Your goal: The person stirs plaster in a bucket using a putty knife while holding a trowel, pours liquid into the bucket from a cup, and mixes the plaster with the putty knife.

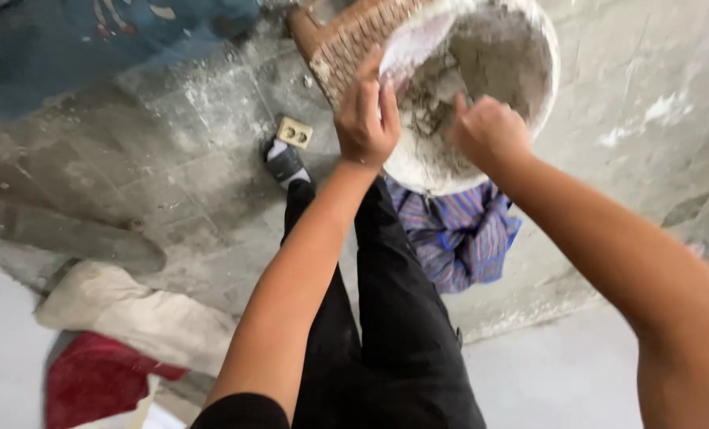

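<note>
Bare forearms are reaching forward over black trousers [386, 318]; left hand [365, 119] is gripping the white bucket [418, 163] rim, fingers curled; right hand [488, 131] is fisted inside it, its contents hidden; bucket is sitting tilted above a striped cloth [462, 234].

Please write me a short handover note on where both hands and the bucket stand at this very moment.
Left hand: grips the near rim of the white bucket, fingers curled over its edge.
Right hand: closed in a fist inside the bucket's mouth; what it holds, if anything, is hidden.
Bucket: tilted toward the person, raised above the legs, grey mortar clinging inside.
Nearby: woven basket behind the bucket, striped cloth below.
Done: much already out.
Left: the mortar clinging inside.
</note>
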